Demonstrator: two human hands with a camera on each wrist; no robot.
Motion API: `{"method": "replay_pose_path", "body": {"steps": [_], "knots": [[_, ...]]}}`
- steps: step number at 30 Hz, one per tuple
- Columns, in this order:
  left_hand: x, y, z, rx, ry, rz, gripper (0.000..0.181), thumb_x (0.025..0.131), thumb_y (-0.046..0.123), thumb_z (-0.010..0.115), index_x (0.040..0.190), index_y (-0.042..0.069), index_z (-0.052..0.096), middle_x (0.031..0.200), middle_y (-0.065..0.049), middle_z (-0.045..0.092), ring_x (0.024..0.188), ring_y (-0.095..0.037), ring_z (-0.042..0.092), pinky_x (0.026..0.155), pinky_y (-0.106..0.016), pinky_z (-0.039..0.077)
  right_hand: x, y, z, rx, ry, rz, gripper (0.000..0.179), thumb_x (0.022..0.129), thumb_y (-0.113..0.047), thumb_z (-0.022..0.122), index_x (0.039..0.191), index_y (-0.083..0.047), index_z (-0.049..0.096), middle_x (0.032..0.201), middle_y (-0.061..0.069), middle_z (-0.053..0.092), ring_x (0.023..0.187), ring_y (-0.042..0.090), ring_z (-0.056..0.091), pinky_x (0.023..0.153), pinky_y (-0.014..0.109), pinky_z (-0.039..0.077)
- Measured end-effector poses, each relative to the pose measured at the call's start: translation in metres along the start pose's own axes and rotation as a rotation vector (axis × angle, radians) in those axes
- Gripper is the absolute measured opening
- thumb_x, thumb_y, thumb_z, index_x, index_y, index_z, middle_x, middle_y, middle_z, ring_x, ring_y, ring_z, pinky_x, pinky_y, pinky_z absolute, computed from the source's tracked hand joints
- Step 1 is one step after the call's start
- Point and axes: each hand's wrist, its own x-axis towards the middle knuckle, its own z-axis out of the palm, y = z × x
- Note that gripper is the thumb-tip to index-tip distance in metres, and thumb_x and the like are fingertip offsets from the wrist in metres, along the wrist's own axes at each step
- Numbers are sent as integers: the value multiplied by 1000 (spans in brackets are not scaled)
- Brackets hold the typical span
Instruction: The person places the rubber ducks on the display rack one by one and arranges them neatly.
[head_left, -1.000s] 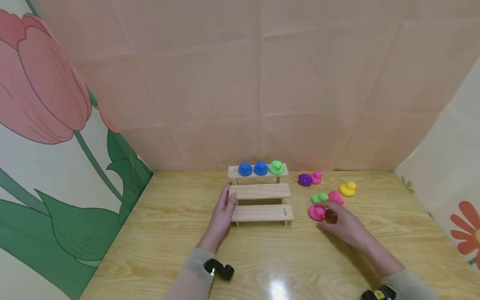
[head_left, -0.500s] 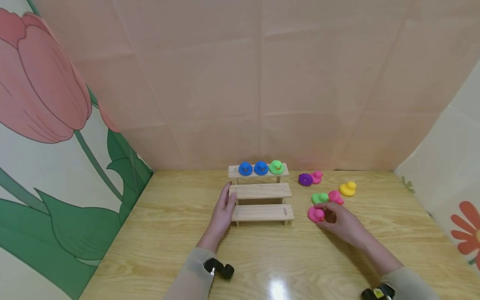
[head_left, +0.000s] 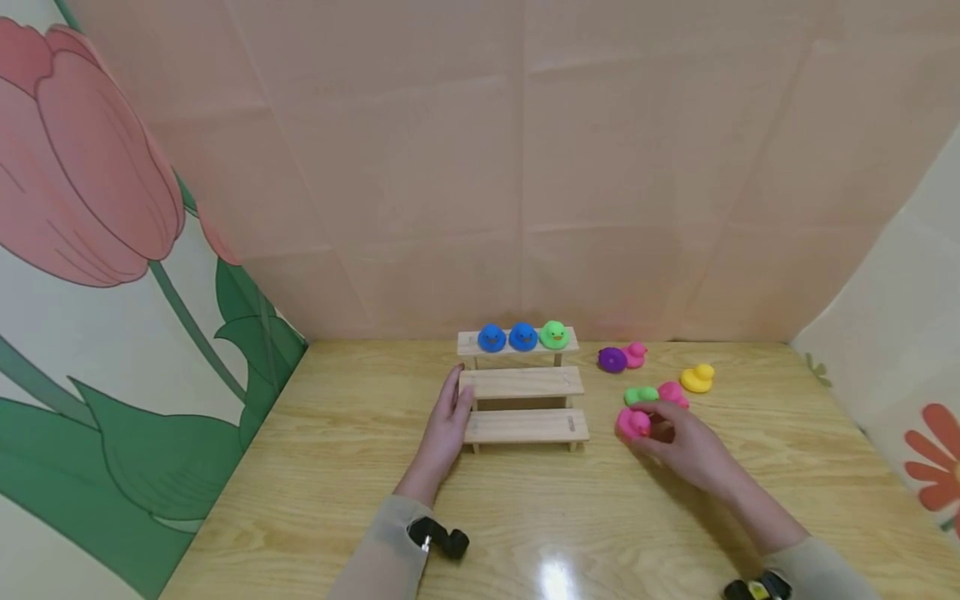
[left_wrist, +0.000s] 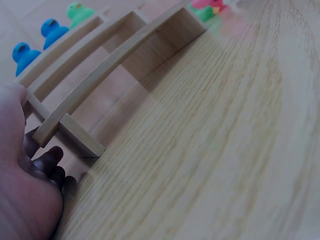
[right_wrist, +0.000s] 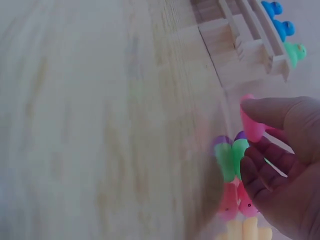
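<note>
My right hand [head_left: 693,450] pinches a pink rubber duck [head_left: 632,423] between thumb and fingers, right of the stand. In the right wrist view this pink duck [right_wrist: 252,124] sits between thumb and forefinger, close over the tabletop, while the other fingers curl loosely. A three-step wooden stand [head_left: 525,427] stands at the middle of the table. Its left end is gripped by my left hand [head_left: 444,421], with curled fingers showing by the lowest board in the left wrist view. Along the top step sit two blue ducks [head_left: 507,337] and a green duck [head_left: 554,335].
Close behind the right hand lie a green duck [head_left: 641,396] and another pink duck [head_left: 672,393]. A yellow duck [head_left: 697,378] is farther right. Toward the back are a purple duck [head_left: 612,360] and a pink duck [head_left: 635,355]. A pinkish backdrop [head_left: 517,208] rises behind the table.
The pink duck in my right hand has turned and risen slightly over the last half second. My left hand and the stand have stayed put.
</note>
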Motion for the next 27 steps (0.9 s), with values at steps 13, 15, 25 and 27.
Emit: {"method": "replay_pose_path", "body": {"steps": [13,15,25,27], "knots": [[1,-1,0,8,-6,-10,66,115,64,45,175,47,22,182,5,21,166,-27,24,133,-52,26,4,-26,-6,59,84,-81,52,101,-23,85,148,-6,67,132,13,69,118,30,66,92,36,64],[1,-1,0,5,-4,-11,67,114,65,45,174,48,22,182,5,22,166,-27,24,133,-52,26,4,-31,-8,64,96,-81,52,102,-25,85,147,-7,68,132,11,69,118,29,65,93,35,63],[-1,0,-2,18,-4,-26,66,115,65,43,175,48,22,182,9,20,168,-25,17,135,-54,20,9,-53,-6,78,144,-159,47,101,-20,85,144,-9,71,135,9,71,111,20,63,90,28,62],[-2,1,-2,23,-1,-37,64,115,65,41,175,49,22,182,11,20,168,-24,15,135,-55,17,10,-58,-5,95,146,-174,47,101,-19,86,143,-8,71,134,10,71,110,22,64,90,31,63]]}}
